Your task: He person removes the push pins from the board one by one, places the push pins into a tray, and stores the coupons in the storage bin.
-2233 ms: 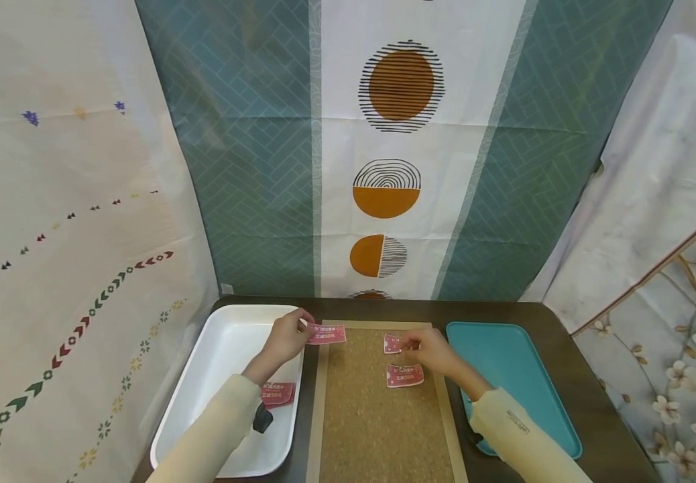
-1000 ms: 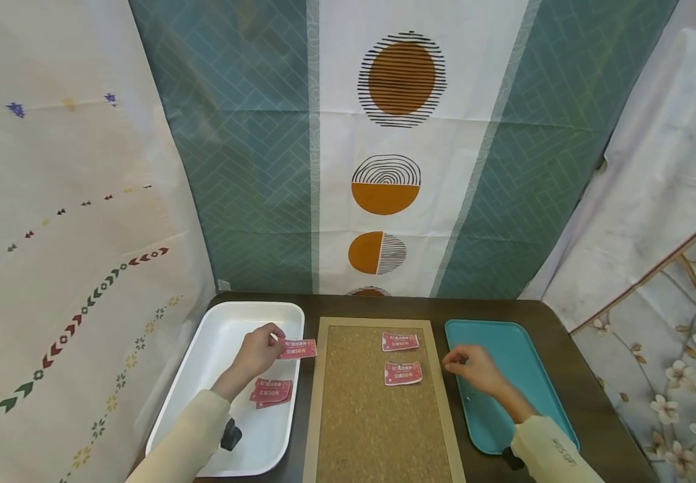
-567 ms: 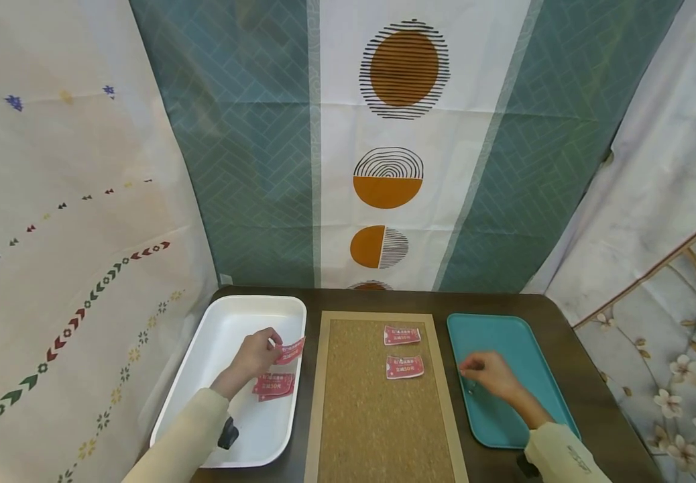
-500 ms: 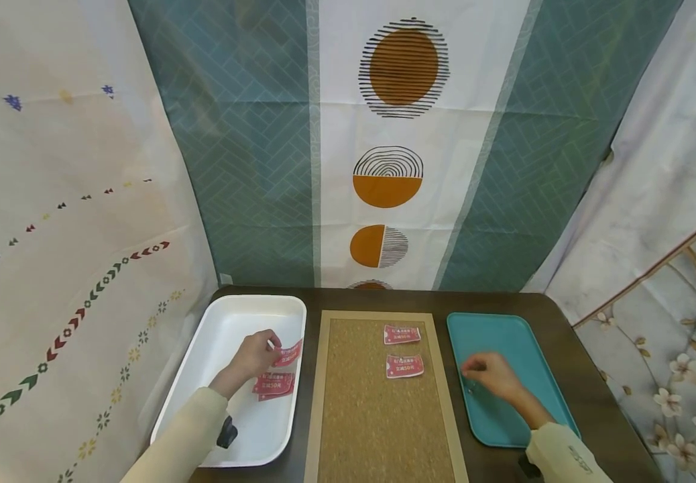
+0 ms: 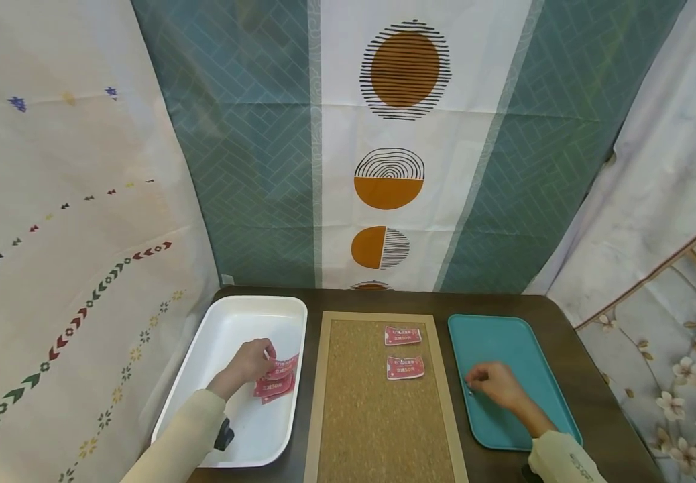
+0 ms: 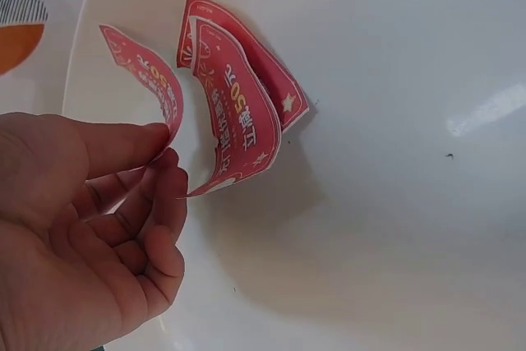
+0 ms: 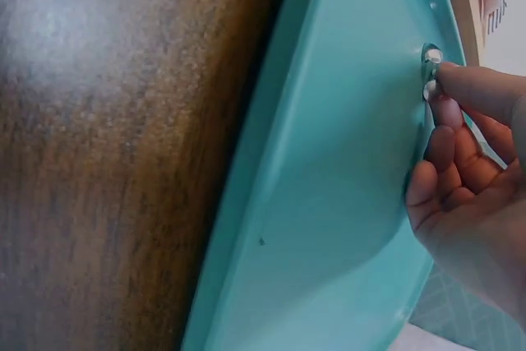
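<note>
Between the thumb and fingers of my left hand is a pink paper coupon, bent into a curve over the white tray. Two more curled coupons lie overlapping in that tray, just beside the held one. My right hand reaches down into the teal tray, its thumb and forefinger on a small shiny pushpin near the tray wall; the fingertips partly cover it. On the cork board sit an upper coupon and a lower coupon, the lower with a tiny dot at its top.
The white tray stands left of the board, the teal tray right of it. All rest on a dark wooden table. Patterned cloths hang behind and at both sides.
My left hand has carried its coupon left from the board's edge and down over the white tray's coupons. My right hand has left the upper coupon and moved down into the teal tray.
</note>
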Action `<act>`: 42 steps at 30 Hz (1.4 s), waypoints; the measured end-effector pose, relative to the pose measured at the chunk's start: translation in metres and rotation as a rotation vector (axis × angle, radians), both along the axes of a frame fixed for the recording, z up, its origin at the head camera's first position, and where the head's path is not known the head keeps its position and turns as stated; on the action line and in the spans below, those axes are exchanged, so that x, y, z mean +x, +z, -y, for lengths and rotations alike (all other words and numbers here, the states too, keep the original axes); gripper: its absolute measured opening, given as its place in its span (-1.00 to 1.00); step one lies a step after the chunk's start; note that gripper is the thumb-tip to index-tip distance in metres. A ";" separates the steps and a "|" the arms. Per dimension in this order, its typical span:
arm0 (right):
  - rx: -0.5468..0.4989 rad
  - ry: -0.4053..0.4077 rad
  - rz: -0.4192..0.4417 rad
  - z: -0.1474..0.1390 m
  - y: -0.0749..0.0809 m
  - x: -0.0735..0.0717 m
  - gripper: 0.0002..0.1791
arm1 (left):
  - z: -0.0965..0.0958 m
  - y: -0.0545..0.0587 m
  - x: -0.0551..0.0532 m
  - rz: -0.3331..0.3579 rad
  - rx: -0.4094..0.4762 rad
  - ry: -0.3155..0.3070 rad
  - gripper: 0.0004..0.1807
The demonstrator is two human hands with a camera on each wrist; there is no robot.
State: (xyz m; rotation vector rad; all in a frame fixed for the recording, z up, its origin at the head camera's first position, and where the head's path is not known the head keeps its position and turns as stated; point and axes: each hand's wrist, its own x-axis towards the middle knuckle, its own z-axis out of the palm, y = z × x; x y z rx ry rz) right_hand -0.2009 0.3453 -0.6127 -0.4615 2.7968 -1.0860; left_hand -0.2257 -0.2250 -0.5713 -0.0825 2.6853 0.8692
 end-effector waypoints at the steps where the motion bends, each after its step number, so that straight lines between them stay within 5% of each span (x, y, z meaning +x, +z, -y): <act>1: -0.003 -0.002 0.003 0.000 0.000 0.000 -0.89 | 0.001 -0.001 0.000 0.005 -0.003 0.005 -0.85; 7: -0.018 -0.015 0.023 0.004 0.002 0.002 -0.93 | 0.006 -0.007 0.003 0.012 -0.025 0.007 -0.85; 13: 0.001 -0.134 0.049 0.008 0.004 0.003 -0.99 | 0.007 -0.001 0.003 -0.009 -0.050 -0.001 -0.81; 19: 0.047 -0.227 -0.021 0.023 0.015 0.000 -0.96 | 0.002 0.011 -0.002 -0.129 -0.058 -0.002 -0.72; 29: 0.017 -0.165 -0.127 0.056 0.030 -0.019 -0.90 | -0.042 0.039 -0.009 -0.387 0.075 0.038 -0.70; 42: 0.009 -0.120 -0.142 0.093 0.029 -0.029 -0.94 | -0.093 0.050 -0.018 -0.443 0.199 -0.039 -0.77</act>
